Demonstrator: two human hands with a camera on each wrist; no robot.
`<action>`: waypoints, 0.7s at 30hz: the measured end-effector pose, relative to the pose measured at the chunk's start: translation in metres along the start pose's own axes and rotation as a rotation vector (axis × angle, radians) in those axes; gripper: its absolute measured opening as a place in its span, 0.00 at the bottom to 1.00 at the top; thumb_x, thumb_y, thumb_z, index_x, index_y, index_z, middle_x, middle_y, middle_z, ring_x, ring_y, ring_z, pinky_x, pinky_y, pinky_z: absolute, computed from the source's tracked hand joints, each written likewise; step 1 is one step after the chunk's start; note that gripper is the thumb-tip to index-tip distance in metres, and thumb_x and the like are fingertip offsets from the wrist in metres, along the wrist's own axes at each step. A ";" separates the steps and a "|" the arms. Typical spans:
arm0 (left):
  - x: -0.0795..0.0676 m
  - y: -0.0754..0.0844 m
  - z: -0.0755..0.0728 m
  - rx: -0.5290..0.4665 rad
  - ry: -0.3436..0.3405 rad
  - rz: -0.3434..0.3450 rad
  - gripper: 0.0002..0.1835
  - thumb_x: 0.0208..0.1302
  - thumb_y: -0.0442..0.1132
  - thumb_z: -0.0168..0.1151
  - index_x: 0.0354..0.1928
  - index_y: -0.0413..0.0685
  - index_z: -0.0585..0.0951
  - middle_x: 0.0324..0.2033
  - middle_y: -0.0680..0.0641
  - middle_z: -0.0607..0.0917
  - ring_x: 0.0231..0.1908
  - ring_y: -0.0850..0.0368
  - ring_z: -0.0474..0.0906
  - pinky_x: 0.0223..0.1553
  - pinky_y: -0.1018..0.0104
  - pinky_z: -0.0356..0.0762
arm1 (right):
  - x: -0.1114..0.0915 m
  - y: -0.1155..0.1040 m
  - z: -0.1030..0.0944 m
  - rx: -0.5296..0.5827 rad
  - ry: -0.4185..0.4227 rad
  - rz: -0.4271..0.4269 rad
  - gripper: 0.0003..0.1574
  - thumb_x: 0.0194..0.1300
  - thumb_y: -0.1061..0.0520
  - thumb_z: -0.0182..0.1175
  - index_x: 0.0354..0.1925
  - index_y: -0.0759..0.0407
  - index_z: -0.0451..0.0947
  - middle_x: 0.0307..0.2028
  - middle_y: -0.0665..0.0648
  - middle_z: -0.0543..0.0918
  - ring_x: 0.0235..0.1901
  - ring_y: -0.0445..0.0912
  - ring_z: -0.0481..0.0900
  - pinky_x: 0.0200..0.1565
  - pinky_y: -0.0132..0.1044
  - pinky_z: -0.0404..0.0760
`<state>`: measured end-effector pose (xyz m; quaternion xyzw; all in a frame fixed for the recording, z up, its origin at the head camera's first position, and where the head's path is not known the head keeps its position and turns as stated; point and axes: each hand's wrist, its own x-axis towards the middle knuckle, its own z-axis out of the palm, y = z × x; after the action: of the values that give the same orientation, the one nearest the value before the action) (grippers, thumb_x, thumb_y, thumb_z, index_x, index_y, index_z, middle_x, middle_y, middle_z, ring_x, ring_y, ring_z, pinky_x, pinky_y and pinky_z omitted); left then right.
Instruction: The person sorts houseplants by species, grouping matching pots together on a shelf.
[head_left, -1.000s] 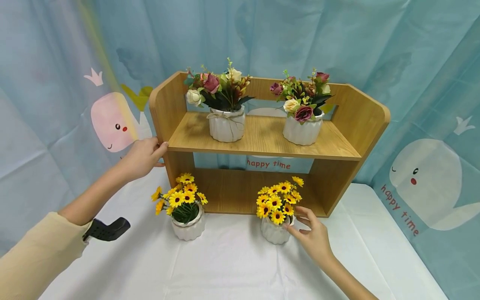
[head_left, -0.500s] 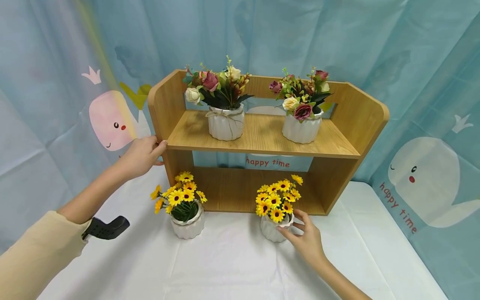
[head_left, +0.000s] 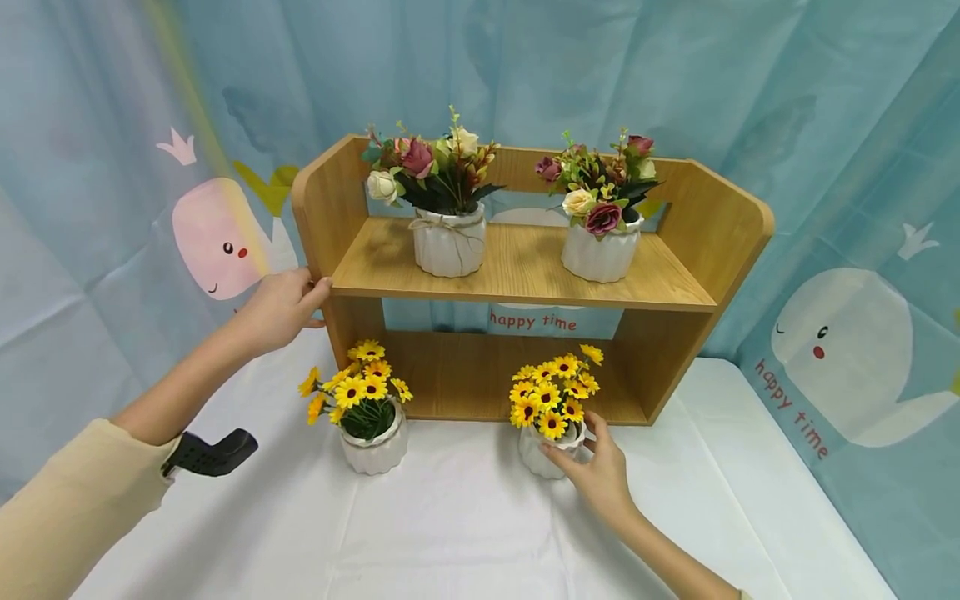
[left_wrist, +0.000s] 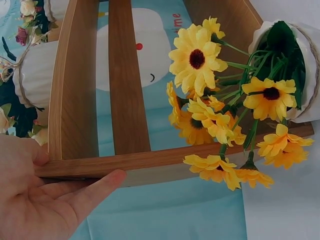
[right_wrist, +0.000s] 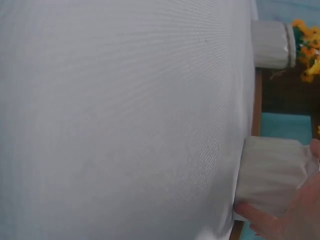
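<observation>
My left hand (head_left: 281,308) holds the left side panel of a two-tier wooden shelf (head_left: 517,293) at the level of the middle board. In the left wrist view its thumb and fingers lie on either side of the panel edge (left_wrist: 140,163). With my right hand (head_left: 603,479) I grip a white ribbed flowerpot (head_left: 534,458) of yellow sunflowers (head_left: 551,398) from its right side, thumb in front. That pot stands on the white cloth before the shelf; the right wrist view shows fingers along the pot's wall (right_wrist: 270,170).
A matching sunflower pot (head_left: 377,452) stands before the shelf's left end. Two white pots of roses, left (head_left: 450,246) and right (head_left: 602,254), occupy the upper board. Behind hangs a blue printed curtain (head_left: 525,67). White cloth (head_left: 450,533) covers the table.
My right hand has moved left and closed around the right sunflower pot, its thumb coming across the front. My left hand keeps its hold on the shelf. The head view has shifted slightly.
</observation>
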<state>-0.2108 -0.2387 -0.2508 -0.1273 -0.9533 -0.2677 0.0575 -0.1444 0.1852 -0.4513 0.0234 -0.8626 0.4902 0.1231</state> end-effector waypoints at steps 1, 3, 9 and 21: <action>0.000 0.000 0.000 -0.002 0.001 0.002 0.25 0.86 0.44 0.37 0.47 0.23 0.74 0.43 0.24 0.82 0.41 0.33 0.90 0.42 0.43 0.88 | 0.000 0.000 0.001 0.004 0.004 -0.006 0.48 0.61 0.55 0.79 0.69 0.71 0.66 0.67 0.73 0.75 0.62 0.70 0.79 0.60 0.60 0.83; 0.000 0.001 0.000 -0.007 -0.001 0.003 0.26 0.86 0.44 0.37 0.48 0.23 0.74 0.43 0.24 0.82 0.40 0.34 0.90 0.41 0.45 0.88 | 0.000 0.000 0.002 0.010 0.016 -0.019 0.47 0.61 0.56 0.79 0.68 0.72 0.66 0.67 0.73 0.76 0.63 0.68 0.78 0.62 0.61 0.81; 0.001 0.002 -0.001 -0.016 -0.011 -0.006 0.27 0.86 0.44 0.37 0.52 0.20 0.73 0.47 0.22 0.81 0.40 0.35 0.90 0.42 0.45 0.88 | -0.002 -0.001 0.008 0.048 0.063 -0.016 0.49 0.59 0.56 0.80 0.69 0.72 0.65 0.68 0.74 0.75 0.66 0.67 0.76 0.65 0.62 0.78; 0.000 0.002 0.000 -0.012 -0.007 0.003 0.26 0.86 0.44 0.37 0.50 0.22 0.74 0.44 0.24 0.82 0.41 0.33 0.90 0.45 0.43 0.88 | -0.001 -0.007 0.006 0.061 0.077 0.059 0.50 0.58 0.55 0.81 0.68 0.72 0.67 0.67 0.72 0.76 0.62 0.68 0.79 0.63 0.61 0.80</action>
<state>-0.2103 -0.2375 -0.2498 -0.1302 -0.9517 -0.2727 0.0539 -0.1431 0.1762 -0.4487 -0.0172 -0.8421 0.5203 0.1411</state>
